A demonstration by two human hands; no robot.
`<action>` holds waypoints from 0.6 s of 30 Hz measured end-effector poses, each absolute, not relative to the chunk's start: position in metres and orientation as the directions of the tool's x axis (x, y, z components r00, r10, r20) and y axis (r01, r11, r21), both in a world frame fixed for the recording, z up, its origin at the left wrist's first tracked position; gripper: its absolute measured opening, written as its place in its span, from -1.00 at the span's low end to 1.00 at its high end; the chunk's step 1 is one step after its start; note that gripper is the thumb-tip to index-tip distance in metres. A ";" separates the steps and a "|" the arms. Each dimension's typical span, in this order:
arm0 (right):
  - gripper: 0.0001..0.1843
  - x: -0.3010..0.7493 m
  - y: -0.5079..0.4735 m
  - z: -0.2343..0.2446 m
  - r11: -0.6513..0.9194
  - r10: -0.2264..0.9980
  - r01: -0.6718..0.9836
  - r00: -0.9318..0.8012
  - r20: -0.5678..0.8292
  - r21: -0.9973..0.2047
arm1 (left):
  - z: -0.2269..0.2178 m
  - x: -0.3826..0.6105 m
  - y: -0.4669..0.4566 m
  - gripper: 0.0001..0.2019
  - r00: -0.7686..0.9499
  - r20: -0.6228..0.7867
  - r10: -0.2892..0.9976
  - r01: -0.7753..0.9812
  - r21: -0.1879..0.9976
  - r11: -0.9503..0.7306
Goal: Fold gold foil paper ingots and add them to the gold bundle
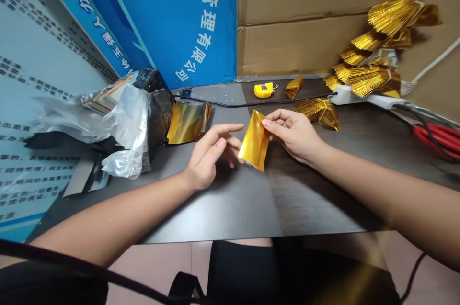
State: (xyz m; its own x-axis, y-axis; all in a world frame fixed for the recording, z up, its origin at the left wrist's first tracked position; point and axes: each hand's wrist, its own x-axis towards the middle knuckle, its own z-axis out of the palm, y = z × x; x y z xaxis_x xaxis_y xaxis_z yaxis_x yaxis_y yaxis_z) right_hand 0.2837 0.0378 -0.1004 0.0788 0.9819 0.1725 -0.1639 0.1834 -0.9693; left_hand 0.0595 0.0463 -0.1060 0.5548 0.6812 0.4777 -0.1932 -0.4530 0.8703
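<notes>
A shiny gold foil piece (254,142), folded into a flat shape with a pointed top, is tilted above the table. My right hand (296,135) pinches its right edge between thumb and fingers. My left hand (212,152) is open at the foil's left side, fingers stretched toward it; a fingertip reaches its lower left edge, and whether it touches I cannot tell. Beyond my left hand lies a stack of gold foil sheets (187,123). Behind my right hand is a tied bundle of folded gold foil (318,111).
A yellow tape measure (264,90) and a small folded gold piece (294,87) lie at the back. A black cable (230,105) runs to a white power strip (345,95). Several tied gold bundles (373,77) pile up right, near a red cable coil (438,140). Plastic bags (131,118) stand left.
</notes>
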 end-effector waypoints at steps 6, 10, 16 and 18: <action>-0.40 0.276 0.027 -0.102 0.107 0.981 -0.082 -0.153 0.118 -0.991 | -0.106 0.062 0.057 -0.79 0.537 0.706 0.463 0.072 0.508 -0.858; -0.47 0.278 0.023 -0.101 0.209 0.937 0.115 -0.306 0.165 -0.971 | -0.090 0.063 0.056 -0.84 0.484 0.798 0.359 0.179 0.312 -0.933; -0.27 0.298 0.029 -0.093 0.362 0.896 0.094 -0.310 0.318 -0.927 | -0.057 0.059 0.055 -0.66 0.750 0.109 0.652 0.377 0.741 -0.557; -0.19 0.302 0.033 -0.094 0.335 0.899 0.123 -0.337 0.279 -0.934 | -0.051 0.059 0.058 -0.63 0.760 -0.090 0.644 0.493 0.726 -0.480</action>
State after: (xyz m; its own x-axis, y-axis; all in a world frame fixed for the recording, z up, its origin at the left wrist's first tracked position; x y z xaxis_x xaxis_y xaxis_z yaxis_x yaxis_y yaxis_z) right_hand 0.3023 0.0325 -0.0941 -0.3370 0.8994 0.2785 0.1228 0.3353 -0.9341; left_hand 0.0594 0.0582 -0.0508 0.7598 0.6438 -0.0903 0.4930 -0.4800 0.7257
